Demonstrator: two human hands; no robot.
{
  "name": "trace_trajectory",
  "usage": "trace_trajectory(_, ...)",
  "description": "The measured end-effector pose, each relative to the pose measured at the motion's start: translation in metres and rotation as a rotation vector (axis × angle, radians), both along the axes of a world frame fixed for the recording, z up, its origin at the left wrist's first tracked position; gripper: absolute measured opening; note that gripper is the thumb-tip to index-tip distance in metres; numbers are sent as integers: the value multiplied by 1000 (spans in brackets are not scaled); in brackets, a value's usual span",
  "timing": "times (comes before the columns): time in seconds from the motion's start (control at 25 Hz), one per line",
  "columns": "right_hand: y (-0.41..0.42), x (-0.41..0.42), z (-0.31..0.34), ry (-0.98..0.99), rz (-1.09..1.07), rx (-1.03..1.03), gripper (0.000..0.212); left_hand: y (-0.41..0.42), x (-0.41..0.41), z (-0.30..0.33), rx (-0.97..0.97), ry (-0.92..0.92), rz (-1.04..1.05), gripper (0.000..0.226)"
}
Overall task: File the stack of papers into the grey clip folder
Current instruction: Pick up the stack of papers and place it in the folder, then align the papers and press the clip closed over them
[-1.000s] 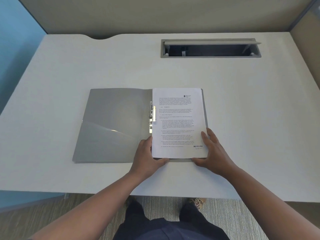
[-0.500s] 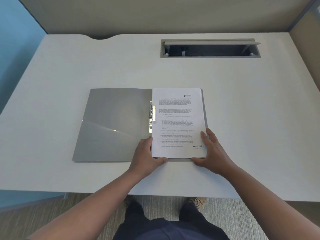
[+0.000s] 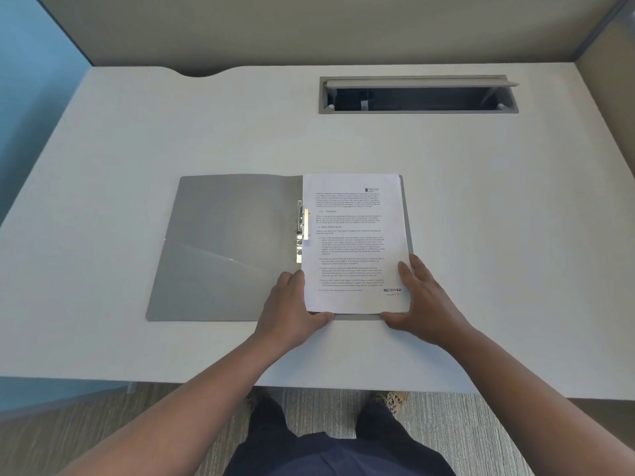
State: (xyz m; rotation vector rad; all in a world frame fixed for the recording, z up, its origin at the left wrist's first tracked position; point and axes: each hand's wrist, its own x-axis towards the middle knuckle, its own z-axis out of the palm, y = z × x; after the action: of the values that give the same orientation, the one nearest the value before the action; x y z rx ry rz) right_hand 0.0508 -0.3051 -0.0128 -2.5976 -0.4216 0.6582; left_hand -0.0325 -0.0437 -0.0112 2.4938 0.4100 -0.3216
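The grey clip folder (image 3: 223,252) lies open on the white desk (image 3: 515,235), near its front edge. The stack of papers (image 3: 354,235), printed side up, lies on the folder's right half with its left edge beside the metal clip (image 3: 302,225) at the spine. My left hand (image 3: 288,310) rests at the stack's lower left corner, fingers along the side edge and thumb along the bottom edge. My right hand (image 3: 426,304) frames the lower right corner the same way. Both hands lie flat on the desk and touch the stack's edges.
A grey cable hatch (image 3: 419,97) with its lid raised is set into the desk at the back right. Partition walls close off the desk at the back and at both sides. My legs and the carpet show below the front edge.
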Motion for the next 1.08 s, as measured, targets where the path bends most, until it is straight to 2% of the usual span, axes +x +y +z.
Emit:
trace_trajectory(0.24, 1, 3, 5, 35, -4, -32, 117, 1, 12, 13, 59, 124, -68, 80)
trace_trajectory(0.32, 2, 7, 10, -5, -50, -33, 108, 9, 26, 23, 101, 201, -131, 79)
trace_trajectory(0.4, 2, 15, 15, -49, -94, -22, 93, 22, 45, 37, 148, 240, -163, 65)
trace_trajectory(0.48, 3, 24, 22, -72, -118, 12, 70, 36, 68, 49, 159, 167, -121, 52)
trace_trajectory(0.56, 8, 38, 28, -44, -207, 130, 46, 47, 94, 56, 65, -2, -33, 39)
trace_trajectory(0.64, 15, 61, 34, 61, -377, 305, 39, 54, 124, 59, -126, -130, 92, 25)
trace_trajectory(0.68, 20, 75, 37, 115, -457, 394, 35, 56, 139, 59, -227, -142, 163, 21)
trace_trajectory(0.76, 29, 103, 43, 198, -565, 560, 13, 57, 166, 57, -396, -113, 279, 17)
trace_trajectory(0.84, 38, 127, 46, 259, -613, 647, 33, 56, 184, 52, -482, -74, 373, 22)
trace_trajectory(0.96, 50, 149, 47, 310, -634, 673, 35, 55, 197, 41, -523, -39, 498, 14)
trace_trajectory(1.08, 57, 159, 41, 306, -651, 618, 31, 54, 200, 34, -538, -25, 523, 10)
